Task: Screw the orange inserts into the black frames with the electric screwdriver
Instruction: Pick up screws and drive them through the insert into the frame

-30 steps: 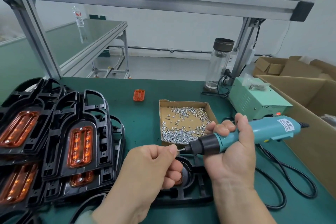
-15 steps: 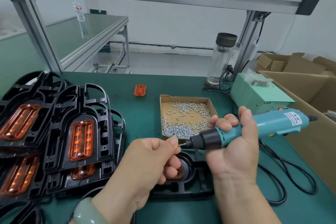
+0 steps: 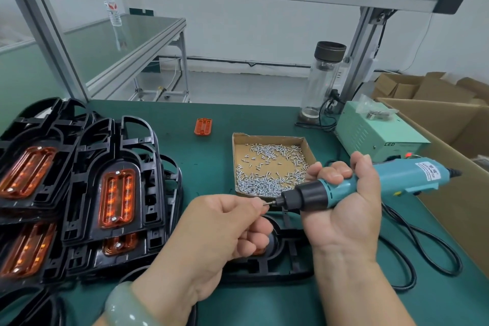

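My right hand (image 3: 344, 209) grips the teal electric screwdriver (image 3: 352, 186), held nearly level with its bit pointing left. My left hand (image 3: 222, 230) pinches a small screw (image 3: 266, 204) at the bit's tip. Under both hands lies a black frame (image 3: 285, 259) on the green mat; only a sliver of its orange insert (image 3: 258, 251) shows below my left fingers. A cardboard tray of screws (image 3: 270, 167) sits just behind. Stacked black frames with orange inserts (image 3: 116, 198) fill the left side. One loose orange insert (image 3: 203, 126) lies farther back.
The screwdriver's black cable (image 3: 423, 254) loops on the mat at right, beside a green power supply (image 3: 375, 132) and a large cardboard box (image 3: 455, 140). A glass bottle (image 3: 322, 82) stands by the aluminium post (image 3: 362, 53) at the back.
The hands and screwdriver have stayed almost still, bit tip meeting my left fingers; the camera tilted slightly, shifting the scene a little.
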### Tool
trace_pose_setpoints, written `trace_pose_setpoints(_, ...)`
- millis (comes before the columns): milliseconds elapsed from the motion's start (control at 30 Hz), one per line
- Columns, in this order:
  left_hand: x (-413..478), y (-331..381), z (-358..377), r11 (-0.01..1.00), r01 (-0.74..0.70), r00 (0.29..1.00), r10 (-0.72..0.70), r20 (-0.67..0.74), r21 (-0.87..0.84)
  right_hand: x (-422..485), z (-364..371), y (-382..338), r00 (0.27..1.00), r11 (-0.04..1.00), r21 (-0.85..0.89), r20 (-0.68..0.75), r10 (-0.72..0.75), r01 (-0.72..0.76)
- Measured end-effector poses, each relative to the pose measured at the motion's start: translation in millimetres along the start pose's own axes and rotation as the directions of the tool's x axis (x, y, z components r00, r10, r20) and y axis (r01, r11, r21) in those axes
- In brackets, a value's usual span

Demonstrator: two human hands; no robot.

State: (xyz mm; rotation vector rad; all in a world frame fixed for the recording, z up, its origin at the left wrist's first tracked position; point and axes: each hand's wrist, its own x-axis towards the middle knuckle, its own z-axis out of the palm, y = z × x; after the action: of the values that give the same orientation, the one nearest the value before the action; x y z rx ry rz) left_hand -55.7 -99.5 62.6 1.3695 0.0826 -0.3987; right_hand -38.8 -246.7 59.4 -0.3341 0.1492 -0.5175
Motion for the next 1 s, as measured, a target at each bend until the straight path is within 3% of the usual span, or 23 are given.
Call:
trace_pose_setpoints(267, 2.8, 0.8, -8.6, 0.975, -0.076, 0.994, 0.058, 0.092, 0.207, 0.4, -2.5, -1.9, 0.999, 0.999, -0.039, 0.036, -0.037, 0.038)
trace_pose_setpoints(400, 8.0, 5.0, -16.7, 0.965, -0.077, 0.997, 0.076, 0.015, 0.252, 5.9, -3.9, -5.7, 0.998, 0.994, -0.098, 0.013, -0.056, 0.057)
trace_pose_setpoints(433, 10.0, 4.9, -20.3, 0.924, -0.109, 0.992, 0.124, -0.017, 0.366, 7.7, -4.4, -6.3, 0.998, 0.992, -0.115, 0.005, -0.061, 0.061)
trace_pose_setpoints(467, 12.2, 4.1, -24.3, 0.821, -0.158, 0.979, 0.203, -0.022, 0.548, 9.8, -4.9, -6.4, 0.998, 0.989, -0.137, -0.003, -0.064, 0.063)
trace_pose_setpoints(533, 13.9, 3.1, -26.4, 0.461, -0.23, 0.949, 0.302, 0.092, 0.857, 13.2, -6.4, -6.1, 0.997, 0.976, -0.208, -0.025, -0.078, 0.071)
trace_pose_setpoints(567, 15.4, 1.0, -24.8, 0.293, -0.264, 0.936, 0.308, 0.171, 0.919, 14.4, -7.0, -5.7, 0.995, 0.966, -0.245, -0.034, -0.091, 0.08)
trace_pose_setpoints(633, 19.5, -5.7, -18.7, 0.075, -0.315, 0.917, 0.281, 0.283, 0.946, 15.2, -8.2, -4.6, 0.994, 0.953, -0.289, -0.033, -0.108, 0.094)
trace_pose_setpoints(700, 23.2, -9.2, -13.6, -0.012, -0.309, 0.922, 0.239, 0.303, 0.951, 15.6, -9.7, -4.0, 0.993, 0.944, -0.314, -0.016, -0.113, 0.103)
trace_pose_setpoints(900, 32.2, -19.6, -13.7, -0.093, -0.267, 0.942, 0.186, 0.28, 0.959, 14.9, -12.4, -1.4, 0.983, 0.871, -0.457, 0.115, -0.142, 0.179)
trace_pose_setpoints(1000, 34.7, -22.8, -16.6, -0.063, -0.253, 0.946, 0.194, 0.261, 0.965, 13.5, -11.9, 0.9, 0.973, 0.839, -0.501, 0.183, -0.137, 0.212)
